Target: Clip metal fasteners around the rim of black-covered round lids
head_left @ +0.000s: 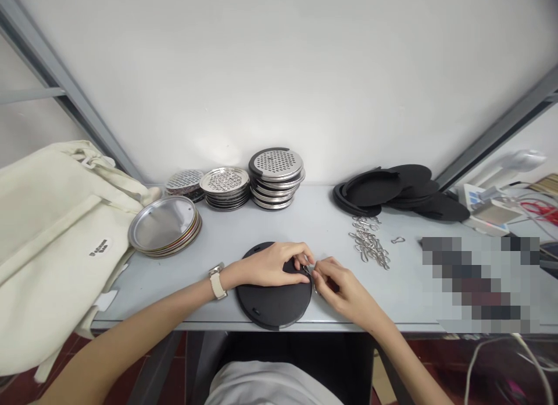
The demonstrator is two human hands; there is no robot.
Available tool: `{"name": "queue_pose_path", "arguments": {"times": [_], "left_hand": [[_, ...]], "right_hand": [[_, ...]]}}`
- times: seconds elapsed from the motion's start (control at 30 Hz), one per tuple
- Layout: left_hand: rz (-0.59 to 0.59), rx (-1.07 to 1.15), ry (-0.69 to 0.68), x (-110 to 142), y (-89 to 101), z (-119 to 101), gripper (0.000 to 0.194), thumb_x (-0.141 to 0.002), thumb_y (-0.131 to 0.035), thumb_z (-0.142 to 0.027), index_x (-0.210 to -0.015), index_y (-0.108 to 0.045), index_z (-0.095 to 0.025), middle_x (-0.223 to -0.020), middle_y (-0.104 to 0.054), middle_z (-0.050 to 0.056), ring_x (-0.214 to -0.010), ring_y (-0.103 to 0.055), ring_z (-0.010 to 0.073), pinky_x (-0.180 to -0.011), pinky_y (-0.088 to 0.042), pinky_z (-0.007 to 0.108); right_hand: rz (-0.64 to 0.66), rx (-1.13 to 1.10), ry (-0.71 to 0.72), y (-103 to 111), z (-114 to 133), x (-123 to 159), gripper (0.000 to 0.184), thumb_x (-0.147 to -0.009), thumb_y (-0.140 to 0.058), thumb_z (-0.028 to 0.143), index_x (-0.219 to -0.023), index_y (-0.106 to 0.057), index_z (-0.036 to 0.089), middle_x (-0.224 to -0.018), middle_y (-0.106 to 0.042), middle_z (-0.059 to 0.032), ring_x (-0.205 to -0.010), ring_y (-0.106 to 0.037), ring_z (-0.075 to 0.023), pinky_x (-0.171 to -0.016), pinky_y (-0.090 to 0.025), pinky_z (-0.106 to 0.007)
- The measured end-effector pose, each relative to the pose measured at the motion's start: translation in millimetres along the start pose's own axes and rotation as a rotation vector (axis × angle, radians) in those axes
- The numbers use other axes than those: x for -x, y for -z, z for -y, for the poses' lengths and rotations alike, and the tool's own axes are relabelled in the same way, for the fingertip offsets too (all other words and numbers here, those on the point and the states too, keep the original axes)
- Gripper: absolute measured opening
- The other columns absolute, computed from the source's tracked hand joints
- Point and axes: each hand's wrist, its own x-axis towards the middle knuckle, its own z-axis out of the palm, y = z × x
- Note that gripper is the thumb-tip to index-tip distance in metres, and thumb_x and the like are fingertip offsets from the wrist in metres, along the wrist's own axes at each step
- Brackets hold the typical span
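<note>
A black round disc (274, 303) with small slots near its rim lies at the table's front edge. Across its top rests my left hand (274, 265), thumb and curled fingers gripping around the disc's right rim. Just right of that rim, my right hand (342, 289) pinches a small metal clip (307, 271), mostly hidden by fingers, against the disc's edge. A loose pile of metal snap clips (369, 242) lies to the right, with one single clip (398, 240) apart from it.
Stacks of perforated grater plates (279, 164) and plain metal lids (162, 225) stand at the back left. Several black round parts (375, 193) overlap at the back right. A cream bag (56, 248) flanks the left side; devices and cables (488, 210) lie far right.
</note>
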Motion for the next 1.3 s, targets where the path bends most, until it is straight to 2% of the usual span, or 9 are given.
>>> {"name": "queue_pose_path", "arguments": {"times": [0.27, 1.0, 1.3], "left_hand": [[0.002, -0.025, -0.028, -0.6, 0.1, -1.4, 0.023, -0.081, -0.065, -0.021, -0.101, -0.055, -0.017, -0.095, -0.059, 0.004, -0.083, -0.055, 0.0126, -0.078, -0.045, 0.025], [-0.015, -0.048, -0.018, -0.8, -1.0, -0.1, 0.024, -0.08, -0.067, -0.023, -0.1, -0.055, -0.017, -0.093, -0.06, 0.003, -0.081, -0.055, 0.0122, -0.077, -0.046, 0.024], [-0.008, -0.07, -0.04, -0.5, -1.6, -2.3, 0.021, -0.08, -0.062, -0.015, -0.099, -0.055, -0.017, -0.098, -0.059, 0.005, -0.089, -0.055, 0.0153, -0.079, -0.047, 0.027]], "right_hand": [[0.0, -0.009, -0.012, 0.8, -0.1, 0.1, 0.03, -0.096, -0.037, 0.028, -0.067, -0.034, 0.022, -0.063, -0.04, 0.0024, -0.067, -0.044, -0.0159, -0.062, -0.037, -0.028], [0.014, 0.025, 0.037, 2.4, 0.3, -2.2, 0.027, -0.098, -0.035, 0.025, -0.072, -0.043, 0.021, -0.067, -0.049, 0.0008, -0.07, -0.047, -0.016, -0.069, -0.04, -0.029], [0.016, 0.047, 0.045, 2.8, 3.8, 0.8, 0.02, -0.094, -0.04, 0.021, -0.074, -0.043, 0.02, -0.071, -0.051, -0.0006, -0.07, -0.047, -0.0164, -0.066, -0.04, -0.031]]}}
